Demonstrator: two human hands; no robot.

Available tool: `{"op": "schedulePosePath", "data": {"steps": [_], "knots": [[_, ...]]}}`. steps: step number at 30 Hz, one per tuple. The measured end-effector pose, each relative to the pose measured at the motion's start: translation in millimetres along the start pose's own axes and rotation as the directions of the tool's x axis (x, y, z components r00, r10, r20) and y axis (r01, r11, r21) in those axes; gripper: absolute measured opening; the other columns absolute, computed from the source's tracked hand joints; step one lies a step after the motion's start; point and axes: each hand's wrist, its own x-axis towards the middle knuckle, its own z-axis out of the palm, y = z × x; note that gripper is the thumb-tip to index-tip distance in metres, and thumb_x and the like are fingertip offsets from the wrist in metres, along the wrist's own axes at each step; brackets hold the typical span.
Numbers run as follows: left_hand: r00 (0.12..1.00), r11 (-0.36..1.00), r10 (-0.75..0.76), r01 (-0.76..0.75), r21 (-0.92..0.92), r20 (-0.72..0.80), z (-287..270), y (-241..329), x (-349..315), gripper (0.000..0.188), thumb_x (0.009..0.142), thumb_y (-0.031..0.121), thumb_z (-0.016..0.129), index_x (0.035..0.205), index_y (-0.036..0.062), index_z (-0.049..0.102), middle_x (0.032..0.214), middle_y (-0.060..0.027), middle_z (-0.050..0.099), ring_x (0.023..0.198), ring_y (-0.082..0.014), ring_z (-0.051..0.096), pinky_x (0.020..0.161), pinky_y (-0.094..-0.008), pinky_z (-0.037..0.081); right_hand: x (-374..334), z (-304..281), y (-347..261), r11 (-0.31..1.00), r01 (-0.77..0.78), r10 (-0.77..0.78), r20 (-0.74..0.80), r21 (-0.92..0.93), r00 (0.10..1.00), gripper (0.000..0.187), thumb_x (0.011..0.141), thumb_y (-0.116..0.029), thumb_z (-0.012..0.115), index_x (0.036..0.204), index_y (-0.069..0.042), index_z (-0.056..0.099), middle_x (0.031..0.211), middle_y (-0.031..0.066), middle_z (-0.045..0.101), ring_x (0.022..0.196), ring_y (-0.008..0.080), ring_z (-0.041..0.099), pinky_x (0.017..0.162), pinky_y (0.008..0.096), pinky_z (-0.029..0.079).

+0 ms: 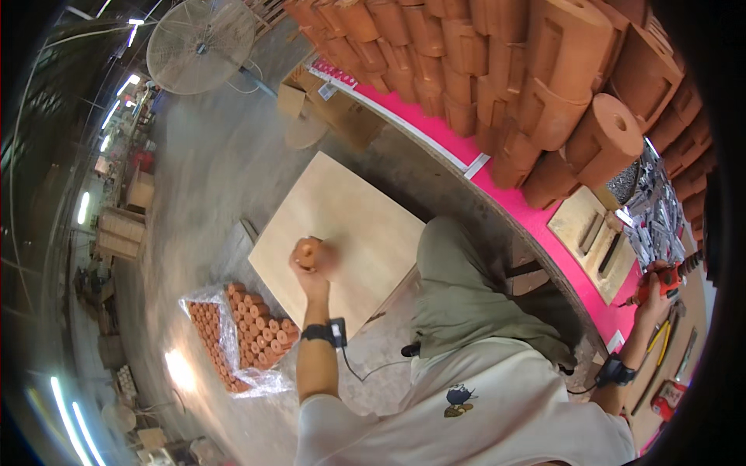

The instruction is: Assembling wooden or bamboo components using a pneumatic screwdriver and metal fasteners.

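My left hand is wrapped round a short reddish-brown cylinder with a hole in its end. It holds the piece over a square pale wooden board; whether the piece touches the board I cannot tell. A blur beside the cylinder hides some of the fingers. Far to the right, my right hand grips a red and black power drill above the workbench. Close to that hand lie a wooden board with slots and a pair of yellow-handled pliers.
Large reddish-brown cylinders are stacked along the pink-topped workbench. Metal parts lie in a heap beside them. On the floor, a plastic-wrapped bundle holds many small cylinders. A cardboard box and a large fan stand farther off.
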Motion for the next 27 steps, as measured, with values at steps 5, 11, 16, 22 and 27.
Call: {"op": "schedulePosePath", "data": {"steps": [5,11,16,22,27], "knots": [[0.988,0.992,0.026,-0.006,0.129,-0.154,-43.9,-46.4,30.7,0.081,0.078,0.003,0.084,0.142,0.0009,0.034,0.132,-0.0145,0.053,0.119,-0.0262,0.056,0.103,-0.0379,0.048,1.6,19.2,-19.4,0.997,-0.007,0.004,-0.035,-0.077,0.999,0.023,0.096,-0.013,0.059,0.116,-0.004,0.053,0.081,0.0067,0.06,0.049,0.0086,0.049,0.037,0.0222,0.037],[0.988,0.985,-0.075,0.095,0.147,-0.137,-39.4,-65.4,33.7,0.077,0.08,0.001,0.081,0.142,0.0009,0.036,0.134,-0.0152,0.052,0.122,-0.0263,0.055,0.104,-0.038,0.047,2.5,44.0,-28.9,0.987,0.121,-0.137,-0.159,-0.107,0.978,0.02,0.098,-0.014,0.059,0.114,-0.004,0.054,0.071,0.0048,0.058,0.044,0.0082,0.047,0.037,0.0217,0.035],[0.986,0.993,-0.105,0.111,0.04,-0.133,-36.4,-72.4,29.0,0.075,0.081,-0.001,0.079,0.142,0.0022,0.035,0.136,-0.0148,0.05,0.124,-0.0262,0.054,0.106,-0.0381,0.047,3.3,39.3,-27.6,0.983,0.129,-0.146,-0.135,-0.128,0.98,0.019,0.097,-0.011,0.058,0.114,-0.004,0.053,0.086,0.0076,0.061,0.055,0.0083,0.054,0.04,0.0211,0.04],[0.988,0.991,-0.133,0.134,0.002,-0.072,-27.4,-65.4,26.3,0.077,0.082,-0.001,0.079,0.143,0.0034,0.033,0.138,-0.0137,0.049,0.127,-0.0255,0.052,0.107,-0.0395,0.046,4.3,29.3,-22.4,0.982,0.137,-0.152,-0.112,-0.128,0.982,0.02,0.097,-0.009,0.059,0.115,-0.004,0.052,0.1,0.0081,0.061,0.064,0.0082,0.058,0.045,0.021,0.045],[0.988,0.994,-0.108,0.109,0.0,-0.112,-37.4,-75.5,25.0,0.076,0.08,-0.001,0.08,0.142,0.004,0.036,0.135,-0.0123,0.05,0.124,-0.0247,0.052,0.105,-0.0379,0.047,5.1,32.6,-24.8,0.989,0.095,-0.105,-0.078,-0.114,0.991,0.019,0.097,-0.01,0.059,0.114,-0.004,0.053,0.096,0.0075,0.061,0.063,0.0082,0.057,0.045,0.0213,0.044]]}}
